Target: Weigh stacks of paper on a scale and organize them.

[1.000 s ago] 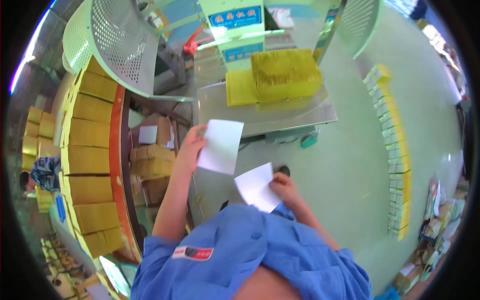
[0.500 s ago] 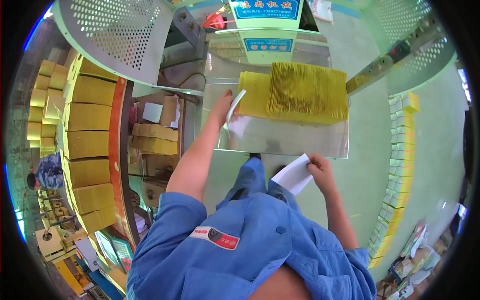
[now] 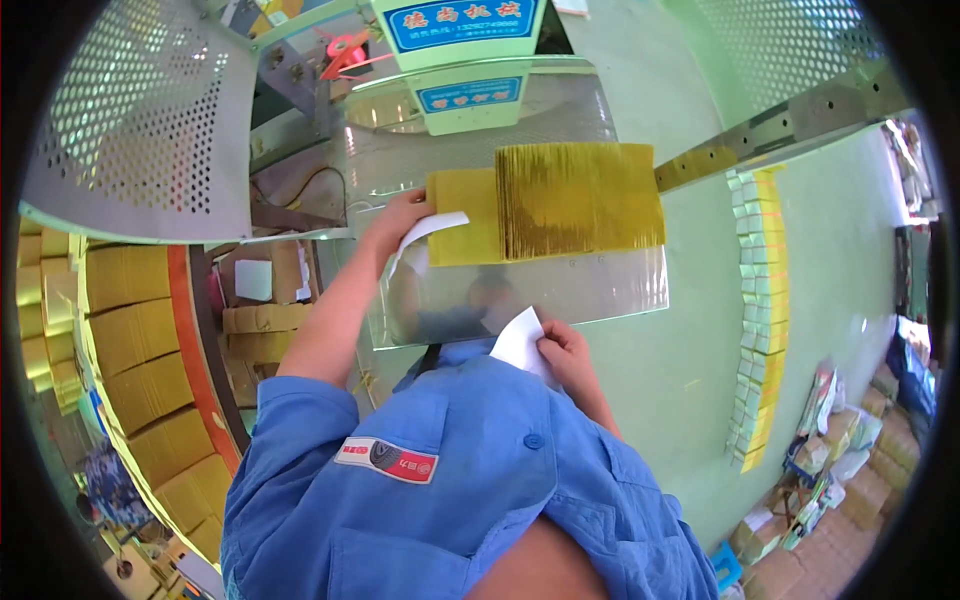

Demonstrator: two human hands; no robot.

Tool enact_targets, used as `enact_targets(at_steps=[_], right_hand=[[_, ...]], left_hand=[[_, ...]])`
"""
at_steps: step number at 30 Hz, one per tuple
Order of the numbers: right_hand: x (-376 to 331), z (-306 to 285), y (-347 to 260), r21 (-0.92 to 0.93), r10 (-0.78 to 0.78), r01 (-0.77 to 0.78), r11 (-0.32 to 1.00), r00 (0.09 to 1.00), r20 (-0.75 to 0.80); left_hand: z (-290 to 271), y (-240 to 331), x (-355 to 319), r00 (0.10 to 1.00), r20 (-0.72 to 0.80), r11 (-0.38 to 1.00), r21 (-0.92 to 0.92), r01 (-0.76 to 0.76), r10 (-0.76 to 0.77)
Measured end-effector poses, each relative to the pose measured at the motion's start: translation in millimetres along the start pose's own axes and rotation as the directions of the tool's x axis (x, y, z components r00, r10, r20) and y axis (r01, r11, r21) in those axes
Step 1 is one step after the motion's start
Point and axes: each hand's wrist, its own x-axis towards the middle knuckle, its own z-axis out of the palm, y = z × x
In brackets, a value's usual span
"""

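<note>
My left hand [image 3: 398, 222] reaches out over the shiny metal table [image 3: 600, 285] and holds a white paper sheet [image 3: 425, 232] against the left edge of a flat yellow stack [image 3: 462, 215]. A block of upright yellow sheets [image 3: 580, 198] stands just to the right of it. My right hand [image 3: 565, 350] is close to my chest at the table's near edge and grips a second white paper sheet [image 3: 520, 345]. My blue work jacket [image 3: 440, 480] fills the lower middle of the view.
A green machine [image 3: 460, 70] with blue plates stands behind the table. A perforated metal guard [image 3: 140, 120] is at upper left. Yellow bundles [image 3: 130, 340] line a curved conveyor on the left. A row of yellow packs [image 3: 760, 310] lies on the green floor at right.
My left hand has carried its white sheet forward from mid-air to the yellow stack on the table. My right hand with its sheet has stayed near my body.
</note>
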Motion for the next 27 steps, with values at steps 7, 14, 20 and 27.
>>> enact_targets(at_steps=[7, 14, 20, 27], right_hand=[[4, -10, 1, 0.059, -0.051, 0.056, 0.997, 0.995, -0.09], [9, -25, -5, 0.069, -0.045, 0.049, 0.996, 0.998, -0.051], [10, -55, -17, 0.047, -0.088, 0.088, 0.995, 0.996, 0.002], [15, -84, -56, 0.014, -0.158, 0.158, 0.987, 0.987, -0.021]], left_hand=[[-9, 12, -16, 0.994, 0.014, 0.994, -0.001, 0.11, -0.11], [-3, 29, -22, 0.995, 0.025, 0.759, 0.648, 0.058, -0.098], [60, 55, -30, 0.989, 0.119, 0.93, 0.347, -0.122, 0.085], [82, 48, -34, 0.991, 0.05, 0.968, 0.214, -0.134, 0.126]])
